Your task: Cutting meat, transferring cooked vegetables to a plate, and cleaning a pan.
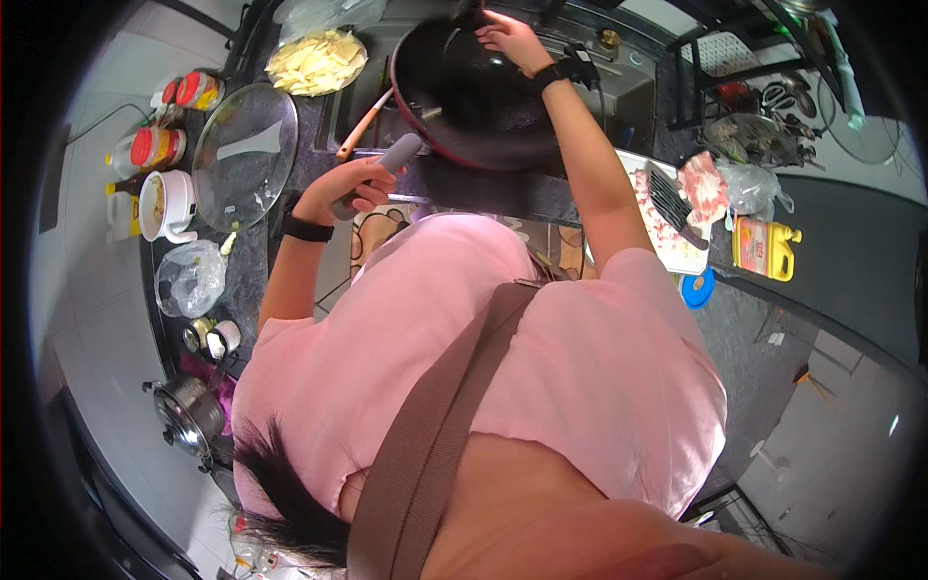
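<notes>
A large dark wok (478, 109) with a red outer rim sits tilted over the sink (631, 94). My left hand (355, 190) is closed around a grey handle (399, 154) at the wok's near left side. At the far side of the wok, my right hand (511, 43) has its bent fingers at a black faucet (470, 14); part of that grip is hidden. A utensil with a wooden handle (362, 127) leans at the sink's left edge. Something small and pale shows inside the wok.
Left of the sink are a plate of pale slices (319, 64), a glass lid (246, 156), red-lidded jars (156, 147) and a white pot (167, 206). On the right, a white cutting board (674, 232) bears raw meat (702, 188) and a cleaver (670, 199), near a yellow jug (765, 248).
</notes>
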A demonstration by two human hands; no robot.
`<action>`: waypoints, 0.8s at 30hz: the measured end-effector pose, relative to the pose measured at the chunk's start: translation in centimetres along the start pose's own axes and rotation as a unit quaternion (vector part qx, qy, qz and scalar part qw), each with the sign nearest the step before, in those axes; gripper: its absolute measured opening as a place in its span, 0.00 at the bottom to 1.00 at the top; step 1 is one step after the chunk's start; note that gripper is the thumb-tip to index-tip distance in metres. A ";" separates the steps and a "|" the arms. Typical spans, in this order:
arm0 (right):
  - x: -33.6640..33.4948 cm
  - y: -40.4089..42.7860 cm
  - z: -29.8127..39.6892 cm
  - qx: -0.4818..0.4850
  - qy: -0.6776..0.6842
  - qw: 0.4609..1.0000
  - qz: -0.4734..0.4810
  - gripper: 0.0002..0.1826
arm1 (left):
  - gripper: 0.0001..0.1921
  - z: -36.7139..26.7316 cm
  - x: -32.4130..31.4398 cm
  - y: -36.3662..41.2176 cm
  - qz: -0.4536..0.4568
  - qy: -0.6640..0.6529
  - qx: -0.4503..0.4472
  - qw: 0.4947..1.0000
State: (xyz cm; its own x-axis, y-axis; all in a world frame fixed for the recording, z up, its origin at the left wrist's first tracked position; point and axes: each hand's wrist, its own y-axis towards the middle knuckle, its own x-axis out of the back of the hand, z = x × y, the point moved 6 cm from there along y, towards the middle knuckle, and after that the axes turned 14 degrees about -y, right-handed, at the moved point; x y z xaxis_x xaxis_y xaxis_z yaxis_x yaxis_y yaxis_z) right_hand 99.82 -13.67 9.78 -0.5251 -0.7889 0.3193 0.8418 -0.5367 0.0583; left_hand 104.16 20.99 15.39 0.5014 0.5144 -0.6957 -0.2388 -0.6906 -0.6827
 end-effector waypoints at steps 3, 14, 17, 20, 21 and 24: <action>-0.2 -0.3 -1.9 -0.092 0.012 0.996 -0.019 0.19 | 0.10 0.2 0.6 -0.4 0.011 -0.020 0.015 1.000; -6.3 1.7 -6.1 -0.238 0.373 0.895 -0.056 0.22 | 0.10 -1.5 3.3 -0.5 0.018 0.009 0.037 0.999; -8.7 1.0 -5.3 -0.249 0.223 0.940 0.066 0.19 | 0.10 -1.6 3.8 -0.8 0.035 -0.003 0.048 0.998; -13.5 -3.4 -4.2 0.082 -0.136 0.964 0.214 0.21 | 0.11 -1.7 3.8 -0.8 0.036 0.011 0.046 0.998; -15.7 -6.3 -1.6 0.234 -0.200 0.924 0.227 0.23 | 0.11 -1.6 4.2 -0.9 0.033 0.002 0.040 0.999; -18.9 -8.7 -5.4 0.115 -0.198 0.926 0.300 0.33 | 0.11 -1.3 4.1 -1.2 0.036 0.009 0.047 0.998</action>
State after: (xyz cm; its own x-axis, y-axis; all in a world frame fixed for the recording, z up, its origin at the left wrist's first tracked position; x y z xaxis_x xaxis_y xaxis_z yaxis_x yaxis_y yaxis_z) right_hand 101.71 4.31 -1.82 0.0944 -0.7288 0.6782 0.9955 0.0764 -0.0564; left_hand 107.63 23.25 13.59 0.4956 0.4550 -0.7398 -0.3519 -0.6736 -0.6500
